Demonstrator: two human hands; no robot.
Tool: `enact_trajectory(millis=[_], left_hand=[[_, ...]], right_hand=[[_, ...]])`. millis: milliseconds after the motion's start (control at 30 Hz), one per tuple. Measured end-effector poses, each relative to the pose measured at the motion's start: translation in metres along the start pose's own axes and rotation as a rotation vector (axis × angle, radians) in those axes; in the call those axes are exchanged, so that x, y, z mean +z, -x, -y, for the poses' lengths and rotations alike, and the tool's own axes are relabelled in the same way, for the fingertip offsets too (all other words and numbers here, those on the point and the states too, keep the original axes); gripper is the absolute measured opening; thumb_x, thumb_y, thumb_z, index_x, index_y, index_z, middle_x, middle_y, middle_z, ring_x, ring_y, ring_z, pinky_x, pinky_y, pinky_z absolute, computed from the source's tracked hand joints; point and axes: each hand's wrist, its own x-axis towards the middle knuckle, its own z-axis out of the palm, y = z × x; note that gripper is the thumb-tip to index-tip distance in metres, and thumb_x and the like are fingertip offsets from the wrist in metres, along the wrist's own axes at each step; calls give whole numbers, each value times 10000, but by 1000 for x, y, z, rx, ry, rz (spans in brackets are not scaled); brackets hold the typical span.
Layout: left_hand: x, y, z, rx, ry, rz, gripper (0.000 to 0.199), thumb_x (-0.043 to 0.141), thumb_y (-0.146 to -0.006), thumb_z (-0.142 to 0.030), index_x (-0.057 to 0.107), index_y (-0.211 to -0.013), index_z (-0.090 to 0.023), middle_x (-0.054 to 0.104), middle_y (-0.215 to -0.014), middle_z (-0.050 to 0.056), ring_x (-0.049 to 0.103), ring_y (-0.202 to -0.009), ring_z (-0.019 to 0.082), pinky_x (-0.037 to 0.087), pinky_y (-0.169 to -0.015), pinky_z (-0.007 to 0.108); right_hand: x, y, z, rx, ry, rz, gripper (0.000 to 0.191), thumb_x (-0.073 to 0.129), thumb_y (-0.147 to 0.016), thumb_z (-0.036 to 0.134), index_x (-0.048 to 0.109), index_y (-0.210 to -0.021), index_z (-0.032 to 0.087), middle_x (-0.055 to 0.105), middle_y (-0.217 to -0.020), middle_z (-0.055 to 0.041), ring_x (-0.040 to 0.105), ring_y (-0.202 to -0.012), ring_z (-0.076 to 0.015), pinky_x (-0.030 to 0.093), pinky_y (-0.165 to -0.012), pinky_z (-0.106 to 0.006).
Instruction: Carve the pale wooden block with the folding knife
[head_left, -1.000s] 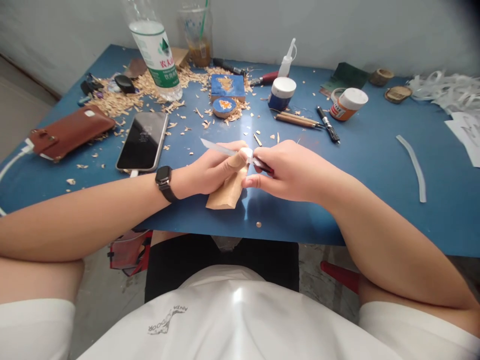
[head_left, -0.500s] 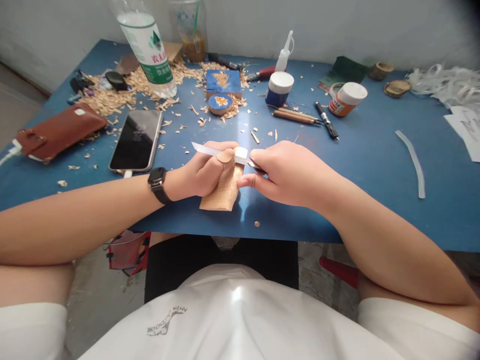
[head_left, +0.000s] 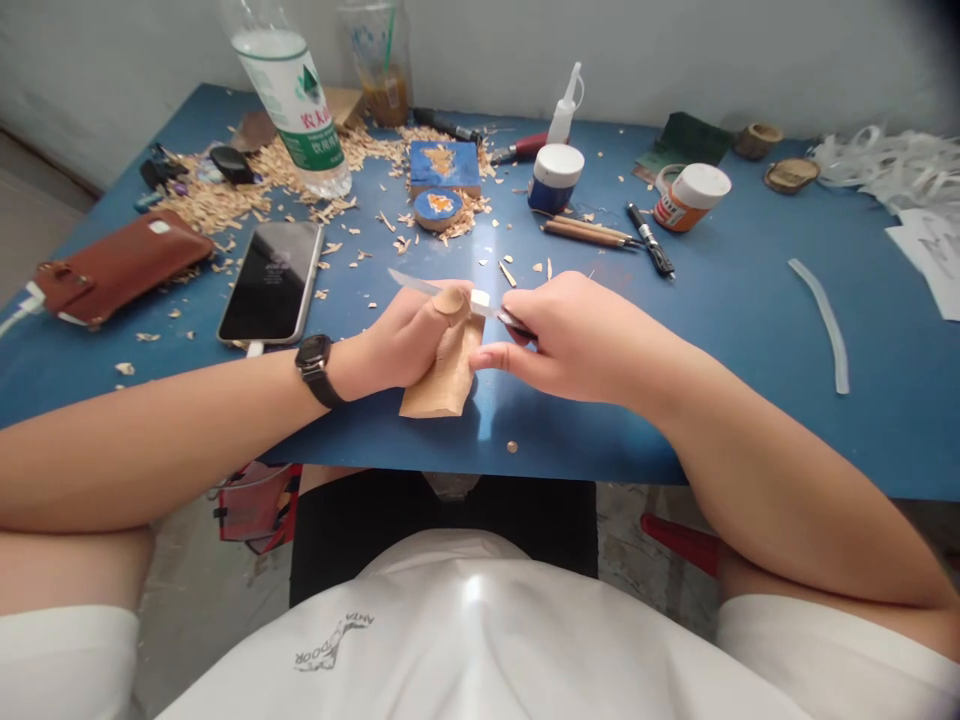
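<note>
**Knife shifts slightly while the block holds its place**

The wooden block (head_left: 436,388) is gripped above the near edge of the blue table (head_left: 735,380), tilted in the hands. The knife (head_left: 491,312) lies across its far end. Against half a second ago, the blade's tip has swung a little farther from the person, while the block is almost where it was. I see no fresh chip beside it, so I judge this a small change of blade angle within the same cut.

The left hand (head_left: 405,342) is clamped on the block, its thumb, with a tan cover (head_left: 449,304) on it, pressed over the blade. The right hand (head_left: 581,335) has its fingers closed round the dark handle; its thumb is apart from them, seemingly braced on the block's right side. Both grips look unchanged.

Farther out, the phone (head_left: 271,284) lies beyond the left wrist, the wooden-handled tools (head_left: 591,234) beyond the right hand. The blue-painted block (head_left: 444,166) and painted disc (head_left: 437,208) lie among wood shavings (head_left: 247,205), near the bottle (head_left: 298,125).
</note>
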Motion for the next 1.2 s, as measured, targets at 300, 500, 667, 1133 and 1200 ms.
enact_trajectory(millis=[300,500,667,1133,1200], left_hand=[[2,-1,-15,49,54,93,424,598,-1122,-480,509,-783,-240,463,-688,-24,423,-606,139,382,-571,305],[1,-5,-10,8,115,38,583,646,-1145,-605,493,-726,-229,477,-644,-23,431,-561,118,411,-527,277],[1,-3,-4,-88,68,4,706,632,-1132,-806,563,-745,-219,544,-621,4,496,-556,143,446,-516,294],[-3,-6,-13,-20,70,162,343,619,-1084,-450,575,-824,-231,539,-705,-18,501,-606,143,457,-570,298],[-3,-8,-10,-19,93,138,333,643,-1067,-429,562,-812,-231,530,-707,-21,496,-602,135,461,-566,290]], right_hand=[[6,-2,-2,45,-22,-21,597,715,-1131,536,387,-713,264,402,-632,42,306,-664,-147,241,-698,-354],[12,-2,0,149,48,-125,636,631,-1122,770,528,-778,245,408,-694,13,279,-687,-164,205,-682,-358],[6,-2,2,177,113,-107,632,701,-1074,816,636,-863,224,480,-728,-7,301,-690,-171,230,-677,-346],[3,1,-3,84,38,-23,610,660,-1146,640,441,-717,265,416,-632,22,354,-673,-170,252,-671,-372],[6,1,-3,109,50,-64,600,656,-1132,662,476,-723,261,414,-643,16,345,-686,-176,237,-680,-377]])
